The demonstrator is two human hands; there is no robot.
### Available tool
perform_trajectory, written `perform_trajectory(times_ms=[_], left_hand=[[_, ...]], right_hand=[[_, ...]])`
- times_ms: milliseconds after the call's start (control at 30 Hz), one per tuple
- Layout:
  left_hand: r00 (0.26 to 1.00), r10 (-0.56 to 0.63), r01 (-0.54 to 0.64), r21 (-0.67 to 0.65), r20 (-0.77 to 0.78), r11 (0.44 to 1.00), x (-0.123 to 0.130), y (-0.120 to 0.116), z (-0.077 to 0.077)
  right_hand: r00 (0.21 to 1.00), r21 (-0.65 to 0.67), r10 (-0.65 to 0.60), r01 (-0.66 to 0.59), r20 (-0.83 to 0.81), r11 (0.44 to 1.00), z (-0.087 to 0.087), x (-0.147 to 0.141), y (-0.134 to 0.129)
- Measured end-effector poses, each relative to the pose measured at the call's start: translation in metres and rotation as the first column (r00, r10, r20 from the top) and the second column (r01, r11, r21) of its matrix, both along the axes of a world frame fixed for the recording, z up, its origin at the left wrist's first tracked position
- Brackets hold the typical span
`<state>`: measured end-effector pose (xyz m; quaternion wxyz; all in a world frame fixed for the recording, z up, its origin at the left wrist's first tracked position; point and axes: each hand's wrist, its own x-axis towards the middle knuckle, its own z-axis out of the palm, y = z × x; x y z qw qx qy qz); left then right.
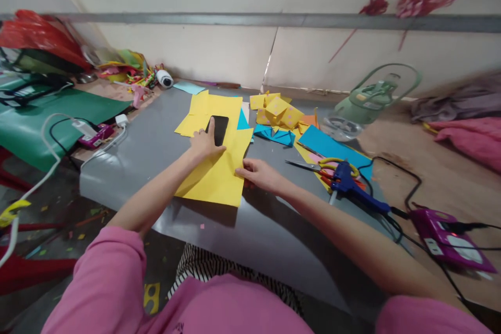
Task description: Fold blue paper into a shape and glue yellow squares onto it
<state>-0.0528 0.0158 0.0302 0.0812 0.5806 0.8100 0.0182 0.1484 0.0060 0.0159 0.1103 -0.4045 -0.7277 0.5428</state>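
Observation:
A yellow paper sheet (213, 182) lies on the grey table cover (144, 135), with more yellow paper (227, 104) behind it. My left hand (205, 143) rests on the yellow paper, fingers spread, its index finger lying on a black phone (222, 129). At the sheet's right edge is my right hand (258, 173), its thumb and curled fingers closed on that edge. Yellow folded paper pieces with pink dots (276, 109) and a blue folded paper (274, 134) sit beyond my right hand.
To the right are scissors (309, 165), a blue glue gun (352, 188), blue paper (332, 146), a green bottle (370, 99) and a purple power strip (450, 240) with cords. At left lie green sheeting (58, 115) and another purple power strip (96, 136).

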Motion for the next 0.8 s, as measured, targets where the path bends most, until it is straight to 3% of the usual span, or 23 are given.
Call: perform_trajectory(times_ms=[100,233,400,533,667,800], left_hand=[[0.996,0.005,-0.011,0.07,0.09,0.997,-0.008,0.007,-0.005],[0.98,-0.001,-0.033,0.165,0.201,0.986,-0.032,0.026,0.001],[0.971,-0.043,-0.015,0.237,0.236,0.971,-0.055,0.046,0.008],[0.952,-0.055,-0.036,0.291,0.3,0.956,-0.061,0.053,0.008],[0.952,-0.031,-0.066,0.303,0.305,0.951,-0.068,0.049,0.005],[0.969,-0.017,-0.061,0.306,0.245,0.95,-0.078,0.025,0.001]], right_hand=[[1.0,-0.028,-0.007,0.006,-0.025,1.0,0.004,0.003,0.0],[0.998,-0.064,-0.011,0.007,-0.063,0.998,0.019,0.014,-0.002],[0.998,-0.119,-0.034,0.028,-0.045,0.993,0.037,0.058,-0.008],[0.991,-0.118,-0.133,0.131,-0.007,0.984,0.043,0.098,-0.02],[0.969,-0.19,-0.246,0.239,-0.012,0.952,0.038,0.123,-0.036],[0.95,-0.218,-0.313,0.305,-0.007,0.927,0.031,0.135,-0.048]])
